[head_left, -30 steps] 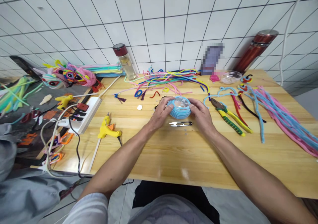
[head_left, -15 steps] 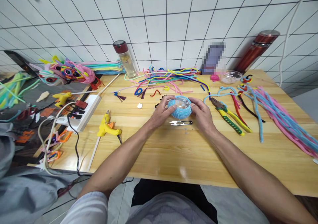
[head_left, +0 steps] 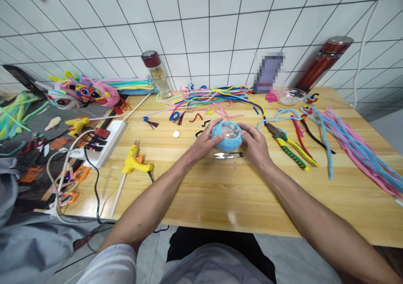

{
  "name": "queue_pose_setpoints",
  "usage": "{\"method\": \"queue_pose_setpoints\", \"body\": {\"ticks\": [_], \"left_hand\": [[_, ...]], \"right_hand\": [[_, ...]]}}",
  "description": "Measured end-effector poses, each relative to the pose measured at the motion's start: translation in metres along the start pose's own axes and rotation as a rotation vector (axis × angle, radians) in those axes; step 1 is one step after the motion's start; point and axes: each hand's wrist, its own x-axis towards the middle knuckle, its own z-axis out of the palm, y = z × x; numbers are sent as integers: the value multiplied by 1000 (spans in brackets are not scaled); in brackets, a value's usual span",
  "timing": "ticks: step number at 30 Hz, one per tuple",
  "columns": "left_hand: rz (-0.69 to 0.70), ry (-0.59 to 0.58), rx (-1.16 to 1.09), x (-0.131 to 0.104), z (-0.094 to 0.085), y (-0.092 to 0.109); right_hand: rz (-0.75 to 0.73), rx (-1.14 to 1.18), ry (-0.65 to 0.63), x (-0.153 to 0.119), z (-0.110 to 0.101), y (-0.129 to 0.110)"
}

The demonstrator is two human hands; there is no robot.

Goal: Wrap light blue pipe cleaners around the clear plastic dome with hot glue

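A big wooden tabletop (head_left: 201, 200) is stretching out wide. Near its middle, the left grip (head_left: 206, 139) and right grip (head_left: 255, 143) are curling partly closed, holding opposite sides of a clear round shell (head_left: 230, 143) wrapped in fuzzy blue pipe cleaner. Small thread snips (head_left: 228, 155) are lying just in front.

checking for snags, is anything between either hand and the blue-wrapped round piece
Nothing visible: the left hand and right hand both touch the blue-wrapped round piece directly. The snips lie on its near side, not between.
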Motion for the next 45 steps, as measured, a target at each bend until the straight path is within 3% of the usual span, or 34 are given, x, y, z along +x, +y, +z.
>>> {"method": "queue_pose_setpoints", "body": {"ticks": [8, 21, 33, 40, 45], "left_hand": [[101, 9, 149, -4, 3, 3], [22, 75, 47, -5, 9, -3], [30, 99, 17, -5, 11, -2], [8, 96, -40, -4, 14, 1], [57, 110, -125, -5, 16, 15]], "right_hand": [[52, 60, 30, -3, 2, -7], [27, 72, 20, -6, 4, -7], [-130, -147, -52, -19, 9, -5], [-139, -143, 10, -17, 11, -2], [-242, -105, 10, -17, 7, -12]]}}
